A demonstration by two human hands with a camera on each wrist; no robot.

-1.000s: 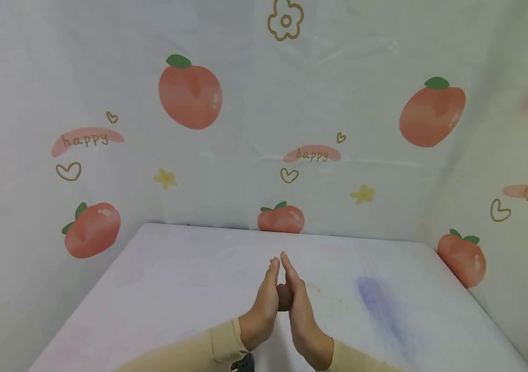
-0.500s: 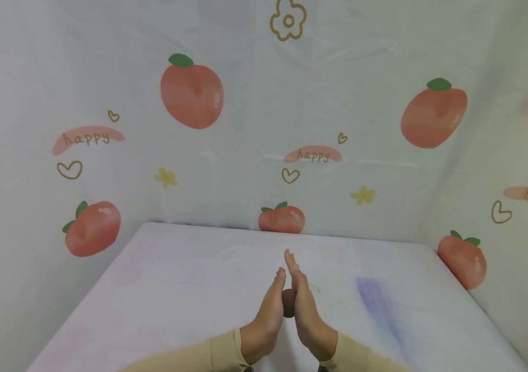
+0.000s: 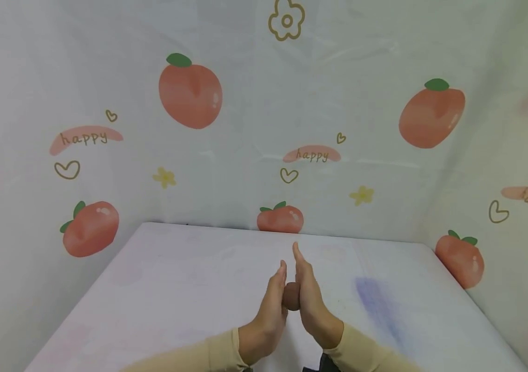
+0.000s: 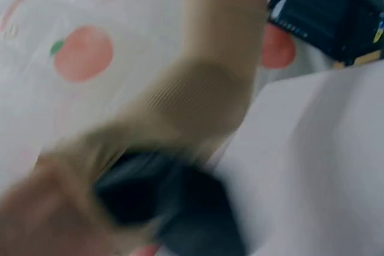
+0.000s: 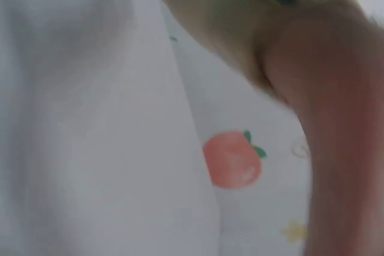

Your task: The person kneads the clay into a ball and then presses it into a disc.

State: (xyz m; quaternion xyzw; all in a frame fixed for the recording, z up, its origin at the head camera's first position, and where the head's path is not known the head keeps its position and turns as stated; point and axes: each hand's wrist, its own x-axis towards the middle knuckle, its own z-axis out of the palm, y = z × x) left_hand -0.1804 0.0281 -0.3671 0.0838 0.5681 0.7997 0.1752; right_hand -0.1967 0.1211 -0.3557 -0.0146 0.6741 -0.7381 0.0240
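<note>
A small brown ball, perhaps of clay or dough [image 3: 291,296], is sandwiched between the two palms in the head view, above the table's near half. My left hand [image 3: 268,312] presses it from the left with straight fingers pointing up and forward. From the right, the flat palm of my right hand [image 3: 312,302] touches it, with its fingertips reaching higher than the left ones. The palms stand a ball's width apart. Both wrist views are blurred by motion and show sleeves, skin and dark wrist gear; the ball cannot be made out there.
A pale table [image 3: 175,279] with a blue-violet smear [image 3: 377,305] on its right side lies under the hands. White sheeting [image 3: 245,103] printed with peaches hangs behind and along the sides. Some dark equipment [image 4: 324,10] stands beyond the table in the left wrist view.
The palms keep sliding against each other around the ball. The right hand has moved slightly right and forward past the left, and the ball has shifted a little right.
</note>
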